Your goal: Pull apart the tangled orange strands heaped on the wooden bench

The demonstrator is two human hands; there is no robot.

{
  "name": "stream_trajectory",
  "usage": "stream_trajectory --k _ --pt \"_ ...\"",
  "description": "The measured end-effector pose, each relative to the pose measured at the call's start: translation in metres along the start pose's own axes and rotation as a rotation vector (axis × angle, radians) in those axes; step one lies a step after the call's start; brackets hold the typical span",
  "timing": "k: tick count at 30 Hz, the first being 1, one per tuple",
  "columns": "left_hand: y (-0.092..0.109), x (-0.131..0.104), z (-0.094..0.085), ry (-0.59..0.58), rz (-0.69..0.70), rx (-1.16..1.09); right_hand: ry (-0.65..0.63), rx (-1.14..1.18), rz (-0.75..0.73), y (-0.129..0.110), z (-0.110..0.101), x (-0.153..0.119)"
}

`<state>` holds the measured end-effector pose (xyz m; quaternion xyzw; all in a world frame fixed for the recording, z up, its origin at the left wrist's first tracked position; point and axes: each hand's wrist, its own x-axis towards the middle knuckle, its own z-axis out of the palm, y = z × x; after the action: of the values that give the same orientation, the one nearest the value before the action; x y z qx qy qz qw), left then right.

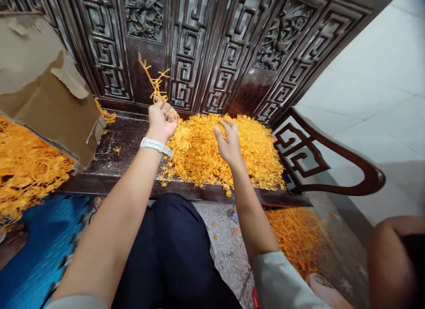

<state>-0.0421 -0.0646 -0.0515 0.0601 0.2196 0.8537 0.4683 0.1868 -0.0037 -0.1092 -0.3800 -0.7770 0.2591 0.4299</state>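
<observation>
Far L, a heap of stringy orange pieces [29, 171] shows by a torn cardboard box [49, 101], which sits tilted; can't tell how much of the heap is in the box. Below that, a blue mat [46, 233] w/ a notched edge on the flr. A few loose bits [117, 150] lie on the dark wooden bench [128, 132], R of the box.

Next, the L hand [161, 118], w/ a pale wristband [156, 146], is up above the seat in front of the carved backrest [146, 56]. Its fingers are curled in, thumb & fingertips pinching a branching orange sprig [154, 81] that sticks up past the knuckles, clear of the seat.

Centre to R, a big yellow-orange pile [199, 158] covers that end of the seat, a few pieces hanging at the front edge. Dark-trousered knees [175, 220] are below, over a speckled flr [222, 238] w/ small orange scraps.

The R hand [229, 143] is over the pile, fingers loosely spread, thumb apart, nothing seen in its grip; can't tell if it touches the pile.

Farther R, a curved openwork armrest [358, 185] closes off the bench, w/ another stringy orange heap [295, 233] on the flr below & another person's bent leg [388, 256] at the edge.
</observation>
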Motion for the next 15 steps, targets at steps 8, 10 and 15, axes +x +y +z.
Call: stream_trajectory --k 8,10,15 --pt "-0.036 -0.033 0.020 -0.121 -0.068 0.129 -0.221 0.933 0.567 -0.082 0.055 -0.054" --pt "-0.037 -0.031 0.019 -0.125 -0.024 0.149 -0.098 0.973 0.593 -0.086 0.064 -0.056" --pt "-0.035 -0.018 0.009 0.053 -0.035 0.108 0.220 0.793 0.384 -0.096 0.081 -0.078"
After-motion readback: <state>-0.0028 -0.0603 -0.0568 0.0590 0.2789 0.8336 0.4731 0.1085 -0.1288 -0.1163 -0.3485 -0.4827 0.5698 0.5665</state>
